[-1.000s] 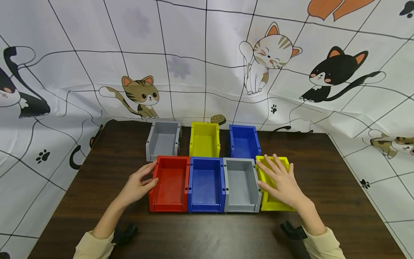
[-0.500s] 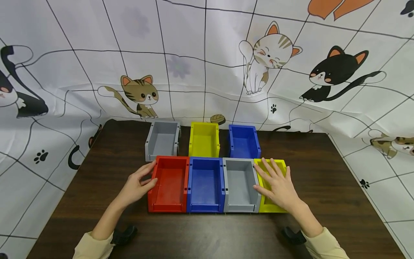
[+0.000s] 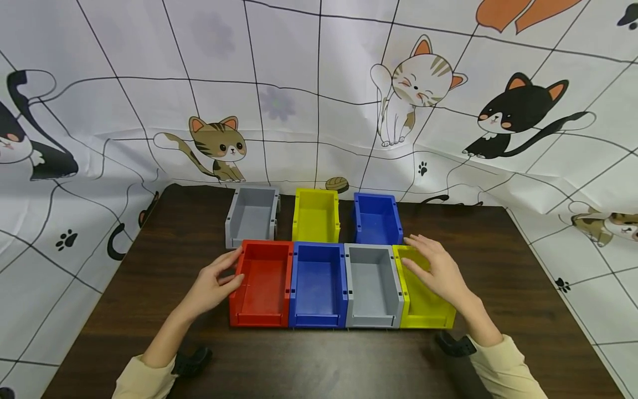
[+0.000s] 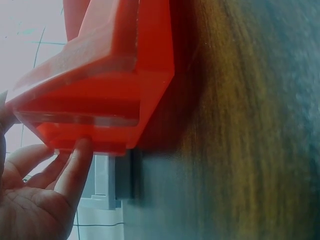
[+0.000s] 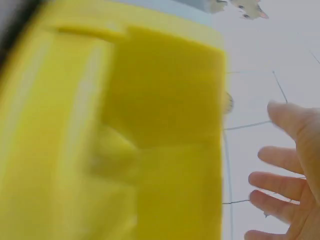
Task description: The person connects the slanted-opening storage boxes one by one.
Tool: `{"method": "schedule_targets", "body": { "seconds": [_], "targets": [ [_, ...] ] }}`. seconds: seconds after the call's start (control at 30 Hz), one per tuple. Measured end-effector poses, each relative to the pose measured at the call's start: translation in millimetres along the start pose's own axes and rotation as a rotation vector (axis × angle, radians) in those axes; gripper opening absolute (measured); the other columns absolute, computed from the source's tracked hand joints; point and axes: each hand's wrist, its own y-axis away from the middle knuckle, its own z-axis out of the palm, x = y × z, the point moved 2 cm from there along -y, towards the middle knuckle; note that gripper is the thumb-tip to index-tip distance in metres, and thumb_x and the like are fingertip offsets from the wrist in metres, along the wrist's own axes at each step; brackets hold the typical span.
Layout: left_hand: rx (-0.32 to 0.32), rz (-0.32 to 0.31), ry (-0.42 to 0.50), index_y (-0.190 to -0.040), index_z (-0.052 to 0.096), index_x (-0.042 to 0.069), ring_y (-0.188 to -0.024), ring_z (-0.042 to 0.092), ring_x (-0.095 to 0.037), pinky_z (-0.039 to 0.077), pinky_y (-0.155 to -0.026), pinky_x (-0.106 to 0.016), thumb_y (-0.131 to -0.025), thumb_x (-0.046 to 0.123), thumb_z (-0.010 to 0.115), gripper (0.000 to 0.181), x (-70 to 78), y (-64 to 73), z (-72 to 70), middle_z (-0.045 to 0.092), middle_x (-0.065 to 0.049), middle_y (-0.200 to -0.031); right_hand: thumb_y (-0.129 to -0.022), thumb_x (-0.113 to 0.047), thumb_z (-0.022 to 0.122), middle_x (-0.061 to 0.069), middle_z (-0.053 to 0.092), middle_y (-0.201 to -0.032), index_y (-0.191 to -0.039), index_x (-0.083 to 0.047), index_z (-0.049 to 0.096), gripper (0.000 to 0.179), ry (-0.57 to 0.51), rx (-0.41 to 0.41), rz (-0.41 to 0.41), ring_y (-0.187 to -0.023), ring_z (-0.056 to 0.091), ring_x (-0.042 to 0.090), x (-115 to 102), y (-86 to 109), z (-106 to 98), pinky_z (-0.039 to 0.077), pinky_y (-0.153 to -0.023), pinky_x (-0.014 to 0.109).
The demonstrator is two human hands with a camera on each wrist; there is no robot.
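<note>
In the head view my left hand (image 3: 211, 282) touches the outer left wall of a red storage bin (image 3: 261, 282), thumb and fingertips at its rim. The left wrist view shows my left hand's fingers (image 4: 75, 170) extended against the red plastic. To the right, a blue bin (image 3: 319, 285), a grey bin (image 3: 372, 285) and a yellow bin (image 3: 426, 299) stand side by side with the red one in a front row. Over the yellow bin's far part hovers my right hand (image 3: 441, 271), fingers extended and holding nothing. The right wrist view shows it beside the blurred yellow wall (image 5: 170, 100).
Behind the front row stand a second grey bin (image 3: 253, 216), a second yellow bin (image 3: 316, 216) and a second blue bin (image 3: 377, 219), with gaps between them. All rest on a dark wooden table (image 3: 319, 366). A cat-print cloth (image 3: 299, 122) hangs behind.
The yellow front bin has shifted slightly nearer and left, lining up with the grey one. My right hand has turned and drawn back from its left rim. The left hand keeps its place.
</note>
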Motion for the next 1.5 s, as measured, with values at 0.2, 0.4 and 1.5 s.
{"method": "schedule_targets", "body": {
  "seconds": [0.2, 0.4, 1.5],
  "targets": [
    [0.001, 0.007, 0.002, -0.139, 0.037, -0.009, -0.119, 0.044, -0.045, 0.05, -0.082, -0.046, -0.085, -0.006, 0.062, 0.059, -0.6, 0.1, -0.2, 0.04, -0.029, -0.137, -0.09, -0.015, 0.063, 0.023, 0.056, -0.124, -0.126, 0.002, 0.056, 0.04, -0.136, 0.019, 0.104, -0.115, 0.05, 0.04, 10, -27.1, -21, 0.044, -0.091, 0.057],
    [0.002, 0.014, 0.003, -0.138, 0.037, -0.009, -0.117, 0.045, -0.045, 0.05, -0.081, -0.045, -0.085, -0.006, 0.062, 0.06, -1.6, 0.5, 0.0, 0.04, -0.03, -0.137, -0.091, -0.015, 0.061, 0.024, 0.059, -0.119, -0.125, 0.003, 0.056, 0.039, -0.219, 0.021, 0.166, -0.104, 0.058, 0.037, 22, -50.0, -26, 0.05, -0.084, 0.05],
    [0.005, 0.009, 0.023, -0.138, 0.036, -0.01, -0.119, 0.044, -0.043, 0.05, -0.082, -0.045, -0.084, -0.006, 0.062, 0.06, -2.6, 1.4, 0.0, 0.039, -0.03, -0.137, -0.089, -0.008, 0.062, 0.029, 0.059, -0.114, -0.127, 0.01, 0.051, 0.043, -0.31, -0.174, 0.518, -0.097, 0.061, 0.039, 52, -132.0, 22, 0.055, -0.077, 0.043]
  ]
}}
